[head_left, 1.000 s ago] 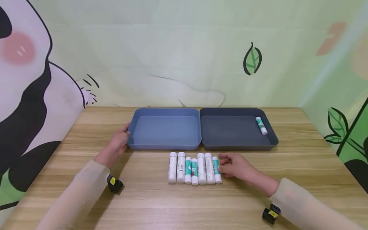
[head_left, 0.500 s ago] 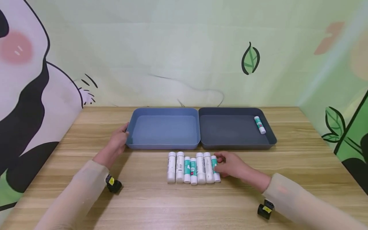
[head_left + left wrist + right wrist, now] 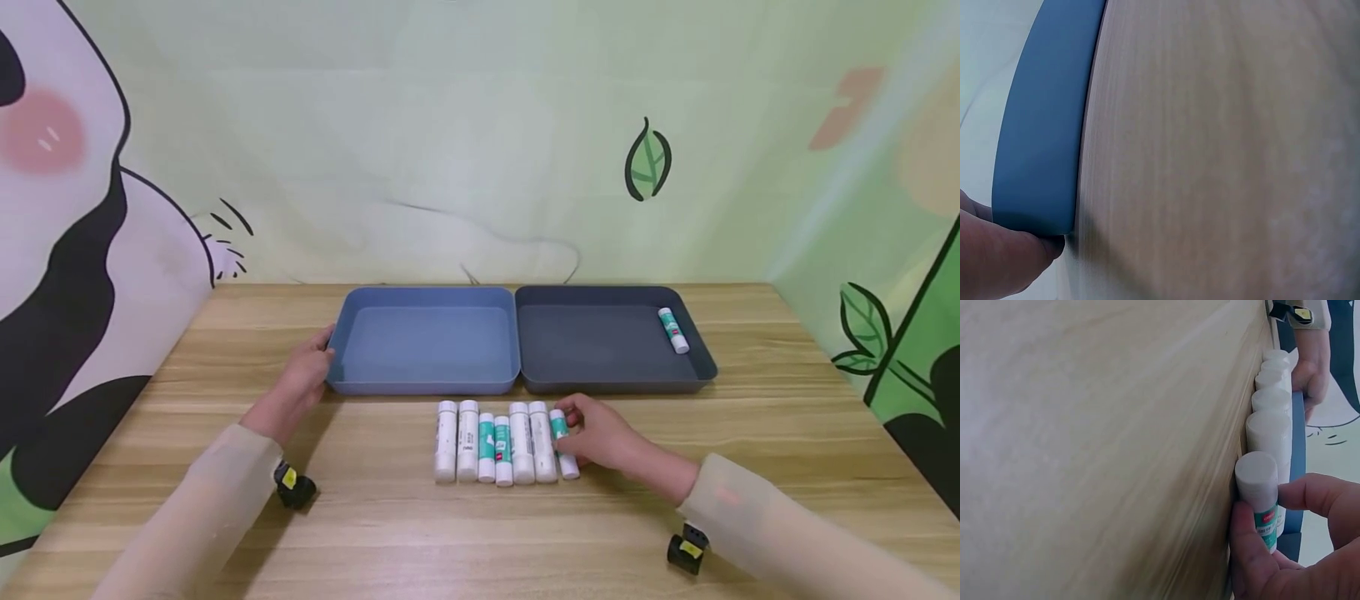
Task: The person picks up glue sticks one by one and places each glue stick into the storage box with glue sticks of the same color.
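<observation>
at the lower centre of the head view, a green-labelled stick (image 3: 1260,494) is pinched between the thumb and fingers of the right hand (image 3: 603,437); it is tilted slightly at the right end of a row on the wooden surface (image 3: 375,533). its left side is crowded by four tall white tubes (image 3: 446,442) and two shorter green sticks (image 3: 495,450), packed side by side. at the centre left, the left edge of a blue tray (image 3: 423,388) is gripped by the left hand (image 3: 298,379). against that tray, right of centre, a dark grey tray (image 3: 622,387) is set, its front wall standing just beyond the row; near its right end a single glue stick (image 3: 673,331) is held. the upper frame is filled by a printed backdrop (image 3: 450,167).
</observation>
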Available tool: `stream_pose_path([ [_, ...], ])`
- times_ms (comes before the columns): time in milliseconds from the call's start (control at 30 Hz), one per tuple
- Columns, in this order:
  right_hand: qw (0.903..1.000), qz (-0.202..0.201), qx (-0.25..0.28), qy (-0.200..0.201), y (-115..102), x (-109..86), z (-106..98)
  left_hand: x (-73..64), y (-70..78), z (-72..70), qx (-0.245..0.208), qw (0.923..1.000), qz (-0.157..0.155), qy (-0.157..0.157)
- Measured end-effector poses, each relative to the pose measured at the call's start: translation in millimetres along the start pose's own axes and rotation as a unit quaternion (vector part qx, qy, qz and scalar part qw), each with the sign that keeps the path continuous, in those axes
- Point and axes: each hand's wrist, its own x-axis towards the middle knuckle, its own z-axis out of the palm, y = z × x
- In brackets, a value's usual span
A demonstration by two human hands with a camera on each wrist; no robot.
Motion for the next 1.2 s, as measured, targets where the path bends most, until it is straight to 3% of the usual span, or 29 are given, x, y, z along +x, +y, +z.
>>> stream_pose_path([
  [133, 1.0, -0.002, 0.005, 0.007, 1, -1.5, 1, 0.3, -0.2, -0.2, 0.0, 1.0, -0.002, -0.002],
  [400, 0.9971, 0.012, 0.075, 0.006, 5, -6.3, -1, 0.0, -1.5, 0.0, 0.012, 0.9999, -0.005, -0.001],
  [700, 0.9967, 0.02, 0.079, 0.001, 3, -6.7, -9, -1.6, -2.5, 2.3, 0.004, 1.0, 0.001, 0.001],
  [1200, 0.9962, -0.012, 0.081, -0.029, -35, -8.6, -72, -0.2, -2.6, -1.2, -0.013, 0.9999, -0.006, -0.003],
])
